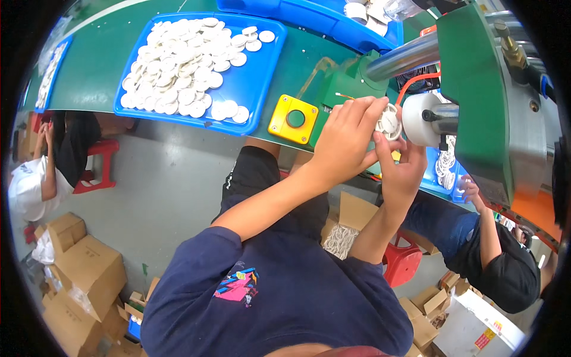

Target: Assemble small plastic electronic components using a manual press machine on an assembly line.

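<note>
Both my hands meet at a green press machine (476, 89), around a white round plastic piece (388, 124) with a raised rim. My left hand (348, 140) has its fingers closed at the piece's left side and top. From below, my right hand (405, 169) grips the lower rim between thumb and fingers. Just right of the piece is the white cylindrical head (420, 119) of the press, on a metal shaft. What lies behind the piece is hidden by my fingers. A yellow box with a dark green button (295, 119) sits left of my left hand.
A blue tray (262, 89) heaped with white discs lies on the green table (89, 77). Behind it stands a blue bin (309, 18). Another person's hand (471, 191) is near a blue tray of white rings at right. Cardboard boxes (89, 273) and a red stool (403, 262) are below.
</note>
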A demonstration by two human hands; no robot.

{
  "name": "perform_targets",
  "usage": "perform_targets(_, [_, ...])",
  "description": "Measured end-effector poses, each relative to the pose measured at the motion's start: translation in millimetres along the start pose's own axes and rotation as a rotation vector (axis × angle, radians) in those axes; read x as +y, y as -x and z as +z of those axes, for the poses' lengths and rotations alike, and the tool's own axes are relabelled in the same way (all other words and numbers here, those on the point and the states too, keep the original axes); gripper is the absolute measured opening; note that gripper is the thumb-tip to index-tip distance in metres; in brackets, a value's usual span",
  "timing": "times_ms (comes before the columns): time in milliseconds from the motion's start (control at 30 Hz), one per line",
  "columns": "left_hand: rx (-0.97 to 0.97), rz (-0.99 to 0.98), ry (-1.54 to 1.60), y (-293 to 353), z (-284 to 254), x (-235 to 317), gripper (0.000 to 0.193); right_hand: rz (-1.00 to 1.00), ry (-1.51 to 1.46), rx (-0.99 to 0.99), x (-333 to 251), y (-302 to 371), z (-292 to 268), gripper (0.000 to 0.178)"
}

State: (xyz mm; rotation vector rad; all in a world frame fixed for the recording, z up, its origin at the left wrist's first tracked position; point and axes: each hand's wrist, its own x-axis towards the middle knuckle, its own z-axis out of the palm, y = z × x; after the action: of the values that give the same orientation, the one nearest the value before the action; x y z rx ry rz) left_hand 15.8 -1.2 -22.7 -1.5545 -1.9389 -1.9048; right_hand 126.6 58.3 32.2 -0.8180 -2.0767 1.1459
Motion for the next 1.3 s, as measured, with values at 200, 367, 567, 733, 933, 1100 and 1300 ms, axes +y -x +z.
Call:
perform_targets(200, [0.046, 0.002, -0.066, -1.2, 18.0, 9.1, 0.068, 0.053, 0.289, 0.171, -8.9, 0.6, -8.0, 0.029])
perform_targets(367, [-0.312, -0.117, -0.071, 0.2, -25.8, -8.5, 0.078, -0.164, 0.158, 0.086, -1.8, 5.9, -3.2, 0.045])
perform_targets(567, [-0.209, -0.087, -0.366, 48.1, -102.1, 1.0, 0.053, -0.052, 0.402, 0.491, 53.4, 58.1, -20.2, 0.023])
perform_targets(733, [-0.304, -0.081, -0.493, 55.2, -120.0, -10.7, 0.048, -0.162, 0.464, 0.539, 79.3, 72.0, 5.5, 0.015])
perform_targets(933, [-0.320, -0.112, -0.515, 50.0, -112.6, -4.4, 0.048, -0.202, 0.435, 0.702, 107.5, 74.1, 8.9, 0.015])
perform_targets(1100, [-0.303, -0.064, -0.474, 41.2, -119.4, -13.5, 0.048, -0.194, 0.463, 0.667, 115.4, 59.3, 8.5, 0.009])
perform_targets(1300, [-0.487, -0.075, -0.370, -8.6, -136.3, -7.4, 0.034, -0.182, 0.352, 0.774, 110.6, 60.6, 1.0, 0.014])
